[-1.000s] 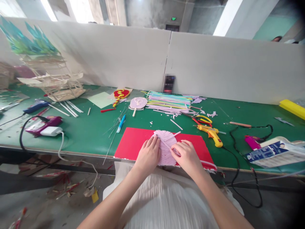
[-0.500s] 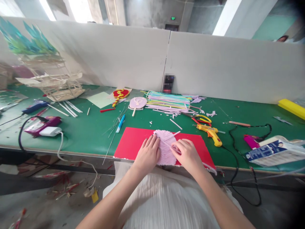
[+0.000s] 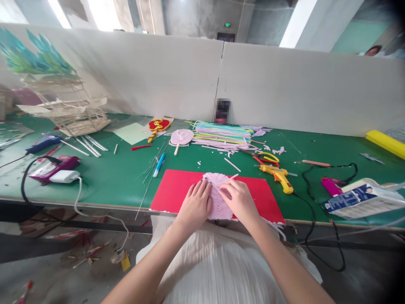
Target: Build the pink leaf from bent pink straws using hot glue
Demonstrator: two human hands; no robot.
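A pale pink leaf-shaped piece (image 3: pixel 217 190) built of ribbed strips lies on a red sheet (image 3: pixel 174 190) at the near edge of the green table (image 3: pixel 120 173). My left hand (image 3: pixel 196 204) lies flat on the piece's left side, fingers stretched out. My right hand (image 3: pixel 239 200) rests on its right side with fingertips pressing down near the middle. A thin pink strip (image 3: pixel 233 176) sticks out from under it toward the upper right.
Behind the sheet lie a yellow glue gun (image 3: pixel 278 175), scissors (image 3: pixel 267 158), a bundle of coloured strips (image 3: pixel 223 135), a pink lollipop-shaped craft (image 3: pixel 181 137) and a blue pen (image 3: pixel 159 164). Left: a charger with cable (image 3: pixel 65 177), a wooden model (image 3: pixel 68 109). Right: a printed carton (image 3: pixel 363 200), a black cable (image 3: pixel 311 219).
My right hand has slid left and up onto the middle of the pink piece, its fingers flattening. The left hand has barely moved.
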